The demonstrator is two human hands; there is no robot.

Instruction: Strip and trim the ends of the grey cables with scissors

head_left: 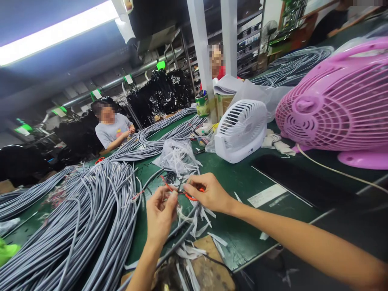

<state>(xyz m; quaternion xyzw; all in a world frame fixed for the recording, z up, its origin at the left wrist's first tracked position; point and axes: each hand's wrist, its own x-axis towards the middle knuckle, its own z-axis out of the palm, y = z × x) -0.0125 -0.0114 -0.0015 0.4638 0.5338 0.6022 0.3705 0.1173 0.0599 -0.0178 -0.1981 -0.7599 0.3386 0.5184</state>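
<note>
My right hand (209, 193) is closed around a pair of small scissors with orange handles (191, 197), whose tips point toward my left hand. My left hand (162, 210) pinches the stripped end of a grey cable, with a red wire (166, 184) sticking up from its fingers. The two hands nearly meet above the green table. Part of the cable end is hidden by my left fingers. Beneath my hands lie white strips (198, 226) of wrapping and a grey cable (178, 247). Just behind them sits a clear plastic bag (177, 155) with white pieces.
A large bundle of grey cables (100, 210) covers the left side of the green table (221, 238). To the right stand a white fan (242, 131) and a pink fan (330, 109), with a black mat (297, 182) in front. A co-worker (113, 127) sits across.
</note>
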